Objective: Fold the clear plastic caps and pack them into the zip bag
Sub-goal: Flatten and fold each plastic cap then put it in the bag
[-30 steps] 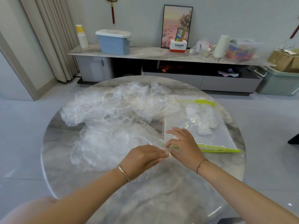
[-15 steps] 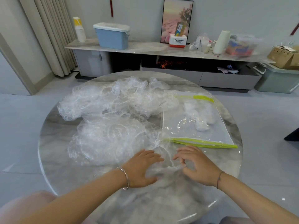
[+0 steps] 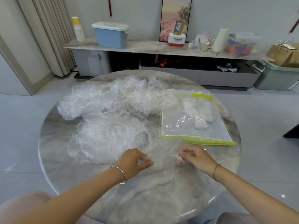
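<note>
Both hands have drawn apart; left hand (image 3: 134,160) and right hand (image 3: 196,157) each pinch an edge of one clear cap (image 3: 165,151) at the table's (image 3: 64,175) six o'clock; zip bag (image 3: 218,131) lies flat at two o'clock.

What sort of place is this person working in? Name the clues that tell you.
Probably a home living room: a low cabinet with a framed picture leaning against the wall, floor-length curtains, and a round marble table.

Bare table (image 3: 145,199) lies along the near edge; loose caps (image 3: 113,113) crowd the left and far side, the zip bag (image 3: 194,120) the right.
</note>
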The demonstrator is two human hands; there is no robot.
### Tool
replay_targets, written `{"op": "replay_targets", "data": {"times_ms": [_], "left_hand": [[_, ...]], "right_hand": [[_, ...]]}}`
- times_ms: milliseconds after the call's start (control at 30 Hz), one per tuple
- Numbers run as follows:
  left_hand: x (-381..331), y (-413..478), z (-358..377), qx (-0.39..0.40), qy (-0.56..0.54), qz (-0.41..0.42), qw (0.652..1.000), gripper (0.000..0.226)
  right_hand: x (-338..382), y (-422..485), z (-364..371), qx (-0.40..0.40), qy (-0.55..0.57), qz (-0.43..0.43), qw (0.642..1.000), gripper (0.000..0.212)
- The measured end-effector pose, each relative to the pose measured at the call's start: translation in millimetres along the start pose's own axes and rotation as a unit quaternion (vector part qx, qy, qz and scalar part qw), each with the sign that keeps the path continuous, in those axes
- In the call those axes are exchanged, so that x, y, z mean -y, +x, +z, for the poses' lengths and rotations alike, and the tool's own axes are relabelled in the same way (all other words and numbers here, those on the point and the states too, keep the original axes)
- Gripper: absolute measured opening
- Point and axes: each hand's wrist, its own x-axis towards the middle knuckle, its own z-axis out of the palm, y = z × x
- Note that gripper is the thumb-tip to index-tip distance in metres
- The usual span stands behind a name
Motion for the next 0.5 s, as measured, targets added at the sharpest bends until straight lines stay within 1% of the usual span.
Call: {"op": "replay_targets", "data": {"times_ms": [67, 100, 167, 200, 233, 300, 333, 367, 400, 433, 467, 500], "left_hand": [[1.5, -0.6, -0.9, 0.008, 0.004, -0.028, 1.000, 0.029], [1.4, -0.7, -0.3, 0.010, 0.011, -0.039, 0.999, 0.024], [-0.6, 0.4, 0.0, 0.007, 0.021, -0.066, 0.998, 0.010], [-2.1, 1.5, -0.6, -0.002, 0.032, -0.079, 0.996, 0.011], [-3.7, 2.4, -1.1, -0.007, 0.050, -0.088, 0.995, 0.019], [-8.7, 3.7, -1.7, -0.023, 0.100, -0.086, 0.991, 0.029], [-12.4, 4.0, -1.8, -0.046, 0.124, -0.070, 0.989, 0.032], [-15.7, 4.8, -1.8, -0.089, 0.150, -0.028, 0.984, 0.032], [-19.3, 6.2, -2.7, -0.132, 0.177, 0.035, 0.975, 0.032], [-22.5, 8.1, -2.5, -0.151, 0.198, 0.096, 0.964, 0.034], [-23.9, 10.7, -0.8, -0.141, 0.218, 0.164, 0.952, 0.037], [-22.3, 13.0, 1.9, -0.102, 0.241, 0.227, 0.938, 0.040]], "right_hand": [[-11.5, 3.9, 3.0, -0.012, -0.015, 0.034, 0.999, 0.022], [-16.6, 5.7, 4.7, -0.028, -0.028, 0.043, 0.998, 0.025], [-21.9, 9.6, 7.0, -0.071, -0.045, 0.056, 0.995, 0.022], [-22.5, 10.8, 7.9, -0.084, -0.061, 0.058, 0.993, 0.019], [-21.7, 10.7, 9.3, -0.090, -0.087, 0.061, 0.990, 0.017], [-17.8, 7.9, 11.2, -0.107, -0.169, 0.051, 0.979, 0.016], [-15.1, 6.3, 11.7, -0.131, -0.221, 0.026, 0.966, 0.016], [-12.2, 4.9, 12.3, -0.165, -0.273, -0.023, 0.947, 0.017], [-10.6, 4.3, 13.9, -0.195, -0.321, -0.081, 0.923, 0.018], [-9.2, 3.7, 17.5, -0.206, -0.359, -0.139, 0.900, 0.022], [-7.1, 2.8, 21.6, -0.203, -0.381, -0.187, 0.883, 0.026], [-7.4, 2.5, 26.2, -0.189, -0.396, -0.220, 0.871, 0.030]]}}
